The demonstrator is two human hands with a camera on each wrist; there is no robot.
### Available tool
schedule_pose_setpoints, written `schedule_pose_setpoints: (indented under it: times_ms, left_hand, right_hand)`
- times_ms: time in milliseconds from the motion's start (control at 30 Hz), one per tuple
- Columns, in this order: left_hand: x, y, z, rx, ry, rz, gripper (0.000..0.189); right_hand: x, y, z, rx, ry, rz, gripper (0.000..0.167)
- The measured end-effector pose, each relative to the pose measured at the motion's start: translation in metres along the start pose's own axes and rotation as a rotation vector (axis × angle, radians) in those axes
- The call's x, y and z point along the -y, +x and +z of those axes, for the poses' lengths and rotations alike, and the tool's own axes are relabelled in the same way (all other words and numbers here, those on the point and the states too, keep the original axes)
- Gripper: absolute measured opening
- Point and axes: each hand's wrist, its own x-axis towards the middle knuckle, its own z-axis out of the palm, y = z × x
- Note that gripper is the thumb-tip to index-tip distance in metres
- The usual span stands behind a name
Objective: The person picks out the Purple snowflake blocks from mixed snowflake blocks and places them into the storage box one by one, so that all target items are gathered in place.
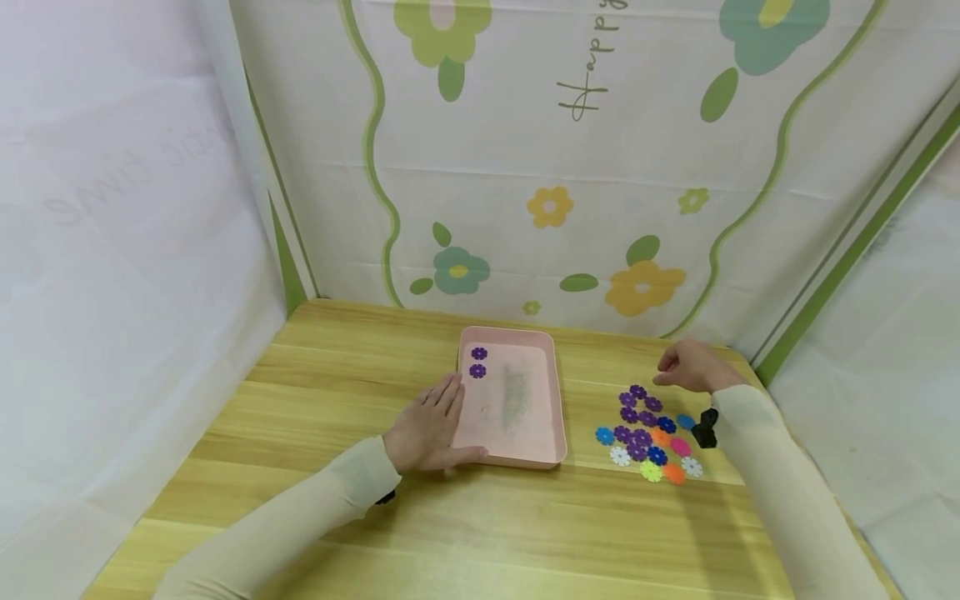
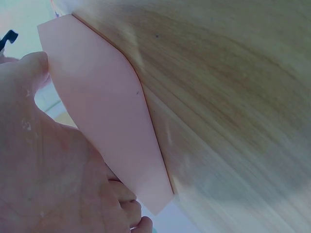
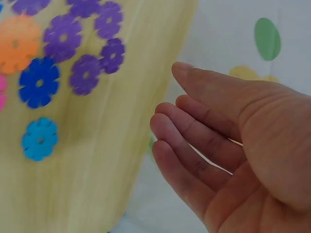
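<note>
A shallow pink tray [image 1: 560,417] stands near the middle of the table, with two purple flower-shaped discs [image 1: 478,362] in its far left corner. My left hand [image 1: 429,425] lies flat against the tray's left side, thumb at the near rim; the left wrist view shows the pink wall [image 2: 99,92] beside the palm. To the right lies a loose group of notched flower discs, several of them purple [image 1: 641,437]. My right hand [image 1: 693,367] hovers just beyond that group, fingers loosely bent; in the right wrist view nothing sits between thumb and fingers [image 3: 177,141].
Among the loose discs are a light blue one [image 3: 40,139], a dark blue one [image 3: 39,83], an orange one [image 1: 673,473], a yellow-green one [image 1: 651,471] and white ones [image 1: 619,456]. A flower-printed cloth [image 1: 480,167] hangs behind the wooden table [image 1: 337,358].
</note>
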Motion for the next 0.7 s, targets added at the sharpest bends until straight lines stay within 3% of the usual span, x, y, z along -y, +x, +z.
schedule_pose_setpoints:
  times_ms: [367, 700]
  left_hand:
    - [0.0, 0.001, 0.0, 0.015, 0.01, -0.005, 0.112]
    - [0.0, 0.0, 0.001, 0.006, -0.009, -0.003, 0.111]
  right_hand:
    - [-0.026, -0.001, 0.041, 0.008, 0.043, 0.021, 0.031]
    - [-0.024, -0.004, 0.054, 0.027, 0.051, 0.035, 0.03]
